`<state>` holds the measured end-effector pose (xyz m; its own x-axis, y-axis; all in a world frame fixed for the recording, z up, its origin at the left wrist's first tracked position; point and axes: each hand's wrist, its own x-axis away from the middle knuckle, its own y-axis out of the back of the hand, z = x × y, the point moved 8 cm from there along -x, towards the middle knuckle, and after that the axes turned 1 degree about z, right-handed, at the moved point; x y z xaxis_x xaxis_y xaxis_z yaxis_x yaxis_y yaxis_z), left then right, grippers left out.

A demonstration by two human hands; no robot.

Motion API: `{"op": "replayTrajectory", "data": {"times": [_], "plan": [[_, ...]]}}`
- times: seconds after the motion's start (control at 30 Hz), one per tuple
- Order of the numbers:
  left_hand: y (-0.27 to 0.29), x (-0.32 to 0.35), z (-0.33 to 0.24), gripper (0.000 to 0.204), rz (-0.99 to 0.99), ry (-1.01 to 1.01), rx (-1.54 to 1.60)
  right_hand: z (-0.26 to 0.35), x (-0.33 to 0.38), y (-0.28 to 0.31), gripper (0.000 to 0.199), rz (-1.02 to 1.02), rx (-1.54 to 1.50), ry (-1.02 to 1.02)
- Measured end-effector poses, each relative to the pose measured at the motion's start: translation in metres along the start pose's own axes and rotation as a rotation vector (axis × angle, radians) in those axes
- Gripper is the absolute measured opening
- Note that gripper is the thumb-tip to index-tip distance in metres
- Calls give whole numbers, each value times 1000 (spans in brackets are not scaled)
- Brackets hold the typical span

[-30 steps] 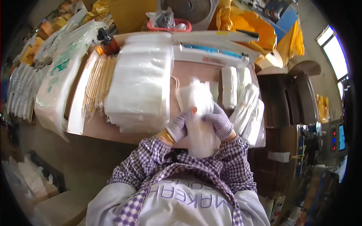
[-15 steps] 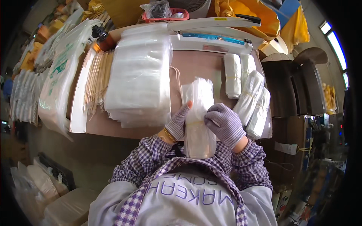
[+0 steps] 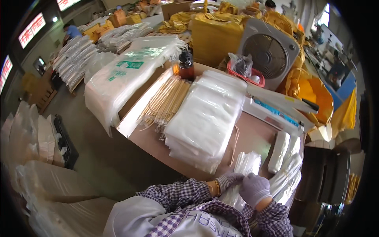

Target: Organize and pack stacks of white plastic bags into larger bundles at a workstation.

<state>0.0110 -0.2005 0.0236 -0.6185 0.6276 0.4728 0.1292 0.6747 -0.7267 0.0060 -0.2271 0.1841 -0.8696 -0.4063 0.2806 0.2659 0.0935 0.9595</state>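
A rolled bundle of clear plastic bags stands upright in front of me at the table's near edge. My left hand, in a striped glove, is closed on its left side. My right hand, gloved too, has its fingers curled in against the bundle's right side; what the fingertips pinch is hidden. Further right lie several rolled bag bundles, side by side. A thick stack of flat clear bags lies to the left of the bundle, with a loose cord at its right edge.
Thin wooden sticks lie left of the stack, by a brown bottle. A bag sealer lies along the table's far right side. Behind are a red basket, a box fan and yellow sacks. Wrapped packages stand at left.
My view has turned left and up, so the table appears tilted and lower right. Both hands stay on the bundle; it leans over more in the picture.
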Motion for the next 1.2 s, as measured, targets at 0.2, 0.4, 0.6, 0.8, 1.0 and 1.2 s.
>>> {"op": "replayTrajectory", "data": {"times": [0.2, 0.4, 0.6, 0.8, 1.0, 1.2], "plan": [[2, 16, -67, 53, -131, -285, 50, -29, 37, 15, 11, -58, -520, 149], [-12, 13, -58, 55, -141, -301, 51, -10, 72, 2, 9, 192, -907, 81], [-7, -10, -12, 49, -58, 41, 174, -23, 87, -60, 20, 378, -793, 300], [-30, -23, -60, 49, 44, -81, 417, -46, 84, -72, 25, 725, -679, 308], [-17, -47, -41, 57, 53, 23, 318, -244, -8, 117, 10, -341, -522, -258], [8, -56, -15, 56, 58, 94, 229, -517, -96, 154, 25, -716, -630, -871]]}}
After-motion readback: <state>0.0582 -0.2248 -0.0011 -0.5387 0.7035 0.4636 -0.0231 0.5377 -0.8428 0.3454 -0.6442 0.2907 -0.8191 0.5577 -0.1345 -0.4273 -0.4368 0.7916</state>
